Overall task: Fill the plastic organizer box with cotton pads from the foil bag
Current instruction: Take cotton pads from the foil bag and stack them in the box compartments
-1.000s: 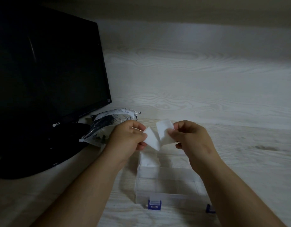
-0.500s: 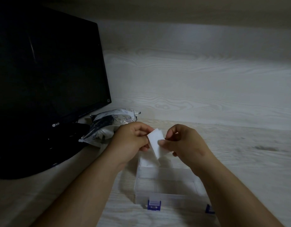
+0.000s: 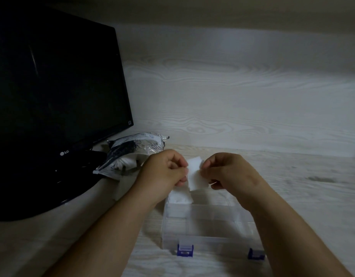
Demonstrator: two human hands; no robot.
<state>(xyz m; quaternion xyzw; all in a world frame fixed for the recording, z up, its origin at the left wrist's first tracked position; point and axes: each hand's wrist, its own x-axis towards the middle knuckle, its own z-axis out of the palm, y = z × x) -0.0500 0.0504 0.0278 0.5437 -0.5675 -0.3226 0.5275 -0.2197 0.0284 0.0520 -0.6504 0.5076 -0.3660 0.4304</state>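
A clear plastic organizer box [image 3: 208,232] with blue latches lies on the pale wooden desk near the front edge. Its far-left compartment holds white cotton pads [image 3: 180,196]. Above the far side of the box, my left hand [image 3: 164,170] and my right hand [image 3: 226,172] pinch a small stack of white cotton pads [image 3: 195,174] between them, one hand on each side. The silver foil bag [image 3: 130,154] lies on its side to the left, its open end showing more white pads.
A black monitor [image 3: 52,86] on a dark round stand fills the left side, its base close to the foil bag. A wood-grain wall panel [image 3: 242,96] rises behind the desk. Bare desk surface extends to the right of the box.
The two separated pads have been brought together into one stack between both hands. The hands closed in toward each other and stayed over the far side of the box.
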